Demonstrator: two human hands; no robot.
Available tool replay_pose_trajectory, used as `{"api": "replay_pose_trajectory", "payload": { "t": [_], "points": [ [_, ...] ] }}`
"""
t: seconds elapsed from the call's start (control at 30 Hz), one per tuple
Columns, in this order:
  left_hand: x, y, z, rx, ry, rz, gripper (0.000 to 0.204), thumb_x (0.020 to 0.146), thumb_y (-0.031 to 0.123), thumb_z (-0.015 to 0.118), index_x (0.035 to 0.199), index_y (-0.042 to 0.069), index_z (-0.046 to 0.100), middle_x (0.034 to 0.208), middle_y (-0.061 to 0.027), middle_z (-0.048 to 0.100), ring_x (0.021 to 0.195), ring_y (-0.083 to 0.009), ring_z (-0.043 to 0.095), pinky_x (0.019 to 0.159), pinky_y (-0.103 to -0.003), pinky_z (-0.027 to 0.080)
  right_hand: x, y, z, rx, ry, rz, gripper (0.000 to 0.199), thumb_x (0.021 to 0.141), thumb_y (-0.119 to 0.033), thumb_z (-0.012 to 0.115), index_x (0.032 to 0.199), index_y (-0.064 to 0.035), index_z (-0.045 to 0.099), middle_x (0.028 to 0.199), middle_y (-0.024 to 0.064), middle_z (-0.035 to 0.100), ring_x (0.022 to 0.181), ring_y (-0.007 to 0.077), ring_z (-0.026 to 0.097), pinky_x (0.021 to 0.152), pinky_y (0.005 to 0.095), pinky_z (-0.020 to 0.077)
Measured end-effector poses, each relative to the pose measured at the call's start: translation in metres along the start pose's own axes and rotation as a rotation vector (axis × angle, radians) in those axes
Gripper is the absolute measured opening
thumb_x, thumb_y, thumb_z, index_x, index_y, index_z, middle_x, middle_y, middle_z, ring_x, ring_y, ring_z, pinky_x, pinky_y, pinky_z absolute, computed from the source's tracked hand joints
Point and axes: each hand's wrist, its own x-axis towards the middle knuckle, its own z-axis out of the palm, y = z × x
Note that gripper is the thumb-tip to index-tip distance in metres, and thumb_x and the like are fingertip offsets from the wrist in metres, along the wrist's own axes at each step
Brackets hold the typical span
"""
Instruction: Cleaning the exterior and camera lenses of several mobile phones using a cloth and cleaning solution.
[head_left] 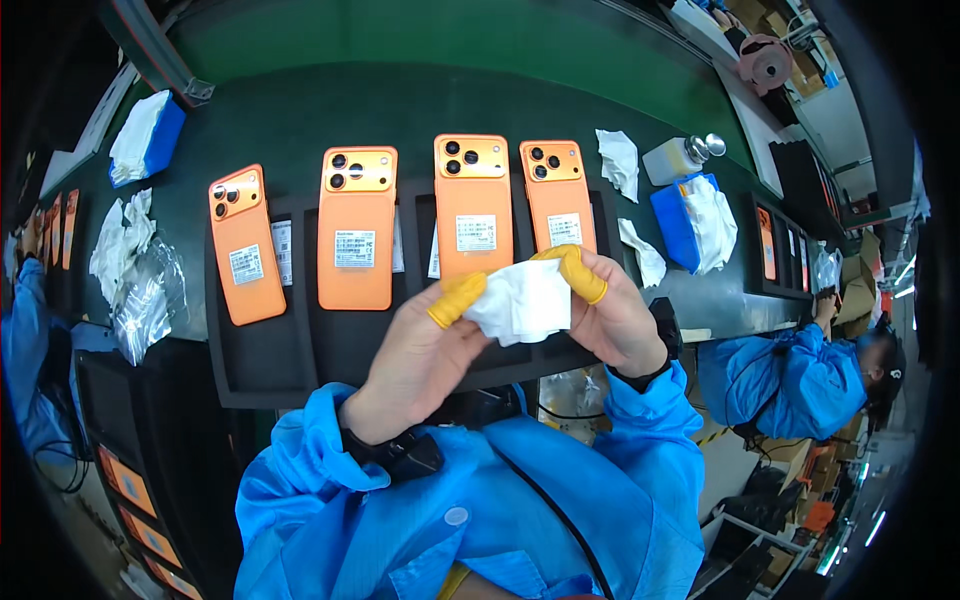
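White cloth [520, 300] between two hands, above four orange phones [356, 228]

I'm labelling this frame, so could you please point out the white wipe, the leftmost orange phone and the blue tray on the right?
white wipe [520, 302], head view, middle of the cloth
leftmost orange phone [247, 250], head view, back panel
blue tray [671, 222], head view, left wall

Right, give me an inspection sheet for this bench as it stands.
Surface: dark green bench, black trays.
Job's things: white wipe pinched between both hands; four orange phones face down on the trays.
Clutter: crumpled wipes, blue wipe boxes, clear plastic film, white dispenser bottle.
Hands: left hand and right hand grip the wipe, yellow finger cots on.
Cables: black cord across the smock.
Surroundings: co-worker's blue sleeve at right.
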Motion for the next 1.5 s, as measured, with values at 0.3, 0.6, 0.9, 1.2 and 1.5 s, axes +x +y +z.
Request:
{"api": "replay_pose_trajectory", "payload": {
  "t": [0.3,0.6,0.9,1.2,1.5],
  "points": [
    [-0.006,0.005,-0.01,0.458,0.144,0.156,0.025,0.095,0.012,0.064,0.115,-0.002,0.064,0.106,-0.0096,0.07,0.094,-0.0139,0.067,0.083,-0.026,0.054,0.0,0.008,-0.003,-0.411,-0.004,0.076,0.03,0.097,-0.02,0.062,0.115,0.0042,0.062,0.105,0.0105,0.069,0.095,0.0148,0.068,0.086,0.0288,0.0536],
    [-0.008,0.0,-0.009,0.805,0.157,0.39,0.023,0.09,0.004,0.069,0.111,-0.006,0.066,0.099,-0.0093,0.071,0.088,-0.0112,0.066,0.079,-0.023,0.053,-0.006,0.005,-0.007,-0.539,0.084,0.162,0.018,0.087,-0.003,0.071,0.103,0.0035,0.069,0.091,0.0059,0.07,0.082,0.0103,0.067,0.075,0.0229,0.0538],
    [-0.004,-0.035,-0.003,1.56,-0.141,0.574,0.031,0.081,0.011,0.076,0.107,-0.003,0.067,0.092,-0.0134,0.067,0.086,-0.0266,0.063,0.076,-0.036,0.053,-0.031,-0.029,-0.031,-0.059,0.068,-0.243,0.019,0.089,-0.009,0.057,0.104,0.0015,0.061,0.13,0.0193,0.057,0.109,0.0275,0.063,0.097,0.0379,0.0495],
    [-0.014,-0.029,-0.012,2.036,-0.415,0.432,0.041,0.073,0.004,0.073,0.111,-0.004,0.058,0.1,-0.0167,0.056,0.091,-0.0349,0.056,0.078,-0.041,0.048,-0.011,-0.102,-0.123,-1.058,0.921,-0.882,0.016,0.094,-0.004,0.055,0.109,-0.0002,0.059,0.098,0.0132,0.063,0.078,0.023,0.064,0.07,0.0345,0.0521],
    [-0.059,0.035,-0.007,1.998,-0.345,0.029,0.039,0.075,0.009,0.077,0.111,0.0,0.066,0.1,-0.0148,0.059,0.089,-0.032,0.056,0.079,-0.038,0.049,0.01,-0.135,-0.163,-2.117,1.13,-0.941,0.026,0.078,0.008,0.059,0.1,0.0008,0.071,0.106,0.0197,0.063,0.091,0.0334,0.064,0.077,0.0412,0.0534]
  ]
}}
